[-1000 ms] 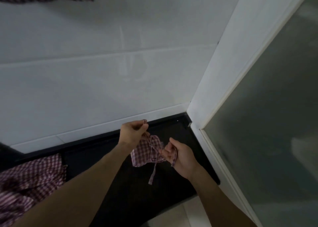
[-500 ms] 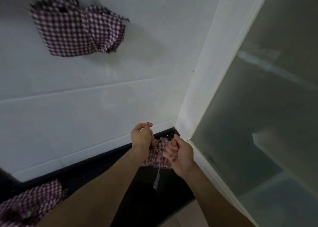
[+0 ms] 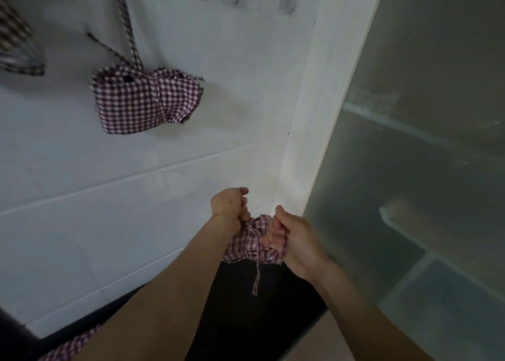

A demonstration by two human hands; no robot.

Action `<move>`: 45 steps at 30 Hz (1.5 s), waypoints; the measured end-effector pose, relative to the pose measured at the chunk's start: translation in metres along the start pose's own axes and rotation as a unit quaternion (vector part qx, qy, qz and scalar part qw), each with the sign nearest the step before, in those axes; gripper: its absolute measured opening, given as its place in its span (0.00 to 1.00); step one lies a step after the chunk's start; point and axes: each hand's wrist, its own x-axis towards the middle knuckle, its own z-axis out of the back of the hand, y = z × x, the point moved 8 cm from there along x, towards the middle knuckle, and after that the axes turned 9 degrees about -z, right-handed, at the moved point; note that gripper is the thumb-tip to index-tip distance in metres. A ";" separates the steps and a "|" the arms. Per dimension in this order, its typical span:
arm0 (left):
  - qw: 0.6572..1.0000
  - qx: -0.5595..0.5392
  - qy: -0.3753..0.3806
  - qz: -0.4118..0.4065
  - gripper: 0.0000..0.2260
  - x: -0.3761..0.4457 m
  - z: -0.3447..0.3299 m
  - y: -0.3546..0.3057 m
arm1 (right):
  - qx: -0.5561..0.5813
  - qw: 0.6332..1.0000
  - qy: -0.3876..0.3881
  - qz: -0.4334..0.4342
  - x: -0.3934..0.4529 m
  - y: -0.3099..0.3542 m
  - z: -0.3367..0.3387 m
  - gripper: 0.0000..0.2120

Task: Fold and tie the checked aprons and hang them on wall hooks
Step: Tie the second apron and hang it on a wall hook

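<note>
Both hands, left hand point(image 3: 229, 204) and right hand point(image 3: 293, 240), have fingers clenched on a bundled checked apron point(image 3: 252, 241) below and right of the tied apron point(image 3: 144, 101) hanging on the wall.

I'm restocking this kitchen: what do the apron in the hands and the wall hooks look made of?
The apron in the hands looks like thin woven cotton-type cloth, matte, going by its printed or woven check and soft crumpling. The wall hooks look like clear plastic pads with shiny metal prongs, though blur leaves that uncertain.
</note>
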 end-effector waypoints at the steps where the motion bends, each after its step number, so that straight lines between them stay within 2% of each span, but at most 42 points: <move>1: 0.999 0.029 0.025 -0.024 0.11 0.000 -0.004 -0.006 | -0.001 1.000 0.016 -0.006 -0.002 0.001 0.004 0.25; 3: 0.986 0.089 0.100 -0.102 0.10 -0.004 -0.020 -0.032 | -0.011 1.000 0.017 -0.019 0.000 0.012 0.018 0.24; 5: 0.962 0.140 0.157 -0.174 0.08 -0.014 -0.038 -0.062 | -0.050 0.998 -0.025 -0.021 0.007 0.037 0.033 0.20; 7: 0.942 0.167 0.205 -0.205 0.09 -0.025 -0.057 -0.084 | -0.194 0.974 -0.115 -0.004 0.012 0.076 0.042 0.17; 9: 0.923 0.187 0.236 -0.239 0.10 -0.033 -0.075 -0.104 | -0.392 0.896 -0.204 0.041 0.012 0.123 0.035 0.25; 10: 0.912 0.199 0.244 -0.264 0.11 -0.036 -0.082 -0.116 | -0.463 0.850 -0.234 0.093 0.009 0.149 0.024 0.27; 12: 0.889 0.222 0.239 -0.321 0.11 -0.039 -0.092 -0.143 | -0.549 0.771 -0.251 0.203 0.001 0.193 -0.008 0.26; 13: 0.875 0.236 0.228 -0.355 0.11 -0.042 -0.095 -0.158 | -0.571 0.750 -0.235 0.237 -0.001 0.209 -0.023 0.23; 14: 0.860 0.247 0.213 -0.393 0.11 -0.045 -0.098 -0.175 | -0.569 0.753 -0.211 0.254 -0.001 0.224 -0.035 0.20; 15: 0.844 0.253 0.197 -0.430 0.11 -0.049 -0.099 -0.192 | -0.547 0.773 -0.189 0.259 -0.002 0.236 -0.044 0.17; 19: 0.789 0.257 0.141 -0.540 0.08 -0.066 -0.098 -0.257 | -0.394 0.874 -0.128 0.253 0.007 0.277 -0.062 0.11; 21: 0.782 0.247 0.123 -0.559 0.06 -0.071 -0.094 -0.282 | -0.340 0.905 -0.081 0.244 0.013 0.291 -0.071 0.12; 23: 0.800 0.222 0.128 -0.543 0.03 -0.072 -0.089 -0.300 | -0.318 0.922 -0.017 0.221 0.021 0.301 -0.082 0.13; 26: 0.815 0.205 0.115 -0.530 0.03 -0.072 -0.081 -0.326 | -0.320 0.923 0.043 0.209 0.030 0.314 -0.100 0.12; 28: 0.810 0.216 0.107 -0.534 0.02 -0.076 -0.076 -0.343 | -0.328 0.914 0.053 0.231 0.035 0.327 -0.111 0.07; 30: 0.792 0.260 0.100 -0.543 0.03 -0.079 -0.072 -0.355 | -0.362 0.894 0.038 0.261 0.036 0.340 -0.120 0.03; 34: 0.765 0.329 0.079 -0.548 0.03 -0.080 -0.069 -0.372 | -0.395 0.860 -0.013 0.323 0.042 0.369 -0.126 0.06; 37: 0.772 0.326 0.049 -0.544 0.12 -0.072 -0.068 -0.385 | -0.396 0.853 -0.032 0.339 0.053 0.378 -0.129 0.05; 40: 0.788 0.315 0.041 -0.527 0.11 -0.058 -0.070 -0.392 | -0.362 0.867 -0.044 0.338 0.070 0.382 -0.126 0.05; 43: 0.750 0.352 -0.003 -0.560 0.04 -0.050 -0.073 -0.399 | -0.334 0.874 -0.056 0.350 0.090 0.386 -0.127 0.05; 45: 0.732 0.362 -0.029 -0.577 0.06 -0.046 -0.074 -0.402 | -0.313 0.873 -0.075 0.366 0.103 0.388 -0.128 0.06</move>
